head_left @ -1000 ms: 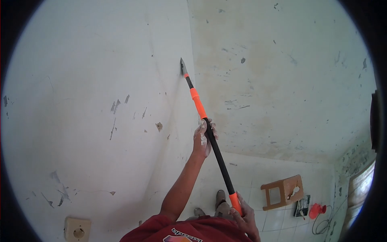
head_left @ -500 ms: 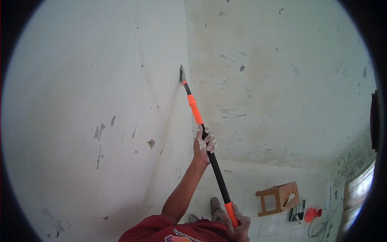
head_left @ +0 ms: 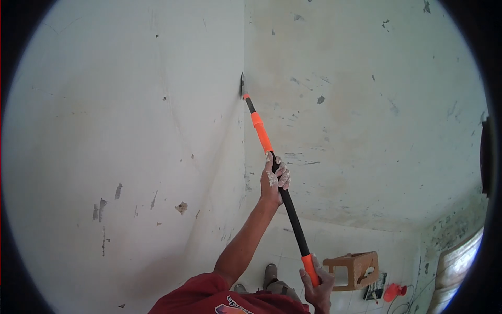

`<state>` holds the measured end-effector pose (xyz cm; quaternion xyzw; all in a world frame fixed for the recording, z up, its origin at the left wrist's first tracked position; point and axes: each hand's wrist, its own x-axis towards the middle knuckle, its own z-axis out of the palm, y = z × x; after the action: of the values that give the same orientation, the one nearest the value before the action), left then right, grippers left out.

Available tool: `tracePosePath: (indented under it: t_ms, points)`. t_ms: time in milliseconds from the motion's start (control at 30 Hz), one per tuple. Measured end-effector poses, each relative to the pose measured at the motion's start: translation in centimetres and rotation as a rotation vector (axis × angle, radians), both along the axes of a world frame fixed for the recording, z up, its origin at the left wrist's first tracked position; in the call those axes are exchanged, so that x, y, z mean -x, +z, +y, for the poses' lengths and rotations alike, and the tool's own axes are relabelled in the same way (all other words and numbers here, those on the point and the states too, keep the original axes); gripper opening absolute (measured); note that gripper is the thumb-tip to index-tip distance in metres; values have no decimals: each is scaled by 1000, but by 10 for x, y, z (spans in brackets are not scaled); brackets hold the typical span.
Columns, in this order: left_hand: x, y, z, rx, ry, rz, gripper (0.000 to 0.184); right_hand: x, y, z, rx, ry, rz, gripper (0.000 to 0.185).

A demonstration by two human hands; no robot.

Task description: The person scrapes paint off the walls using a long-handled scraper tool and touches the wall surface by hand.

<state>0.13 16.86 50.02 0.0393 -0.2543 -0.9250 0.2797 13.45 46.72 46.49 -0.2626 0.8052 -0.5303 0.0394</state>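
A long pole with black and orange sections (head_left: 294, 220) slants up and left from my body, with a scraper blade (head_left: 243, 86) at its far end. The blade lies at the left wall (head_left: 120, 141), close to the corner with the right wall (head_left: 355, 157). My left hand (head_left: 275, 179), spotted with white, is wrapped around the black shaft just below the upper orange section. Lower down, my right hand (head_left: 318, 285) grips the orange end of the pole. Grey scrapes and chips mark both walls.
On the tiled floor at the lower right lie a brown stool (head_left: 358, 268), a dark tray (head_left: 374, 288) and a red object (head_left: 394, 292) beside a loose cable. A curtained window (head_left: 457, 267) is at the far right. My shoes (head_left: 270, 273) show below.
The view has shifted, so the wall marks sit lower and the left wall's marks farther left. The blade now appears nearer the corner line. Both hands have kept hold of the pole.
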Motion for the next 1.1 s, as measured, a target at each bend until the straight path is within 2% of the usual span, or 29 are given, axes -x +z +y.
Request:
tracePosePath:
  t_ms: [67,100,133,200,233,267,333,367,400,467,500,567,700,767,800,867,900,967,1000,1067,1100]
  points:
    - [-1,5,7,-26,31,-47,41,5,-9,6,117,16,-14,54]
    - [-8,4,12,-20,27,-57,41,0,7,11,-7,58,25,55]
    - [-19,1,16,-7,19,-17,40,-8,7,22,1,54,23,55]
    - [-42,-2,28,-20,8,-29,40,-31,-15,41,109,133,-129,48]
    - [-47,-6,29,-31,-6,-1,40,-36,-25,41,153,146,50,50]
    - [-52,-9,28,-42,-23,16,41,-37,-34,38,158,135,41,50]
    - [-44,-6,20,-30,-26,23,41,-36,-25,23,249,173,15,49]
    - [-33,-1,12,4,0,-15,41,-32,-6,11,257,129,-124,46]
    - [-24,2,4,43,27,-52,43,-28,5,10,253,131,-135,46]
    - [-24,1,3,33,24,-18,43,-19,17,16,-90,233,-315,47]
    - [-33,5,9,60,32,-71,43,-24,8,23,-88,237,-312,47]
    - [-50,-2,24,83,18,-92,43,-38,-19,32,239,162,-79,49]
    - [-35,-9,15,27,-6,-22,41,-25,-4,28,144,218,-57,50]
    - [-13,7,-4,38,18,8,41,-11,18,12,-26,220,-340,49]
    - [-15,12,-2,34,22,16,41,-12,21,13,-32,224,-332,49]
    - [-26,19,7,49,25,-51,41,-20,18,21,95,229,-80,49]
    - [-35,14,15,50,22,-62,41,-24,3,28,105,230,-80,49]
    - [-42,5,29,-11,7,-48,42,-24,-30,48,380,67,-830,50]
    - [-40,1,28,-21,-9,-27,42,-23,-21,41,389,68,-833,50]
    - [-20,3,23,-5,16,9,41,-9,20,30,48,113,-229,49]
    - [-9,8,16,42,50,-61,43,3,36,23,-3,142,-227,49]
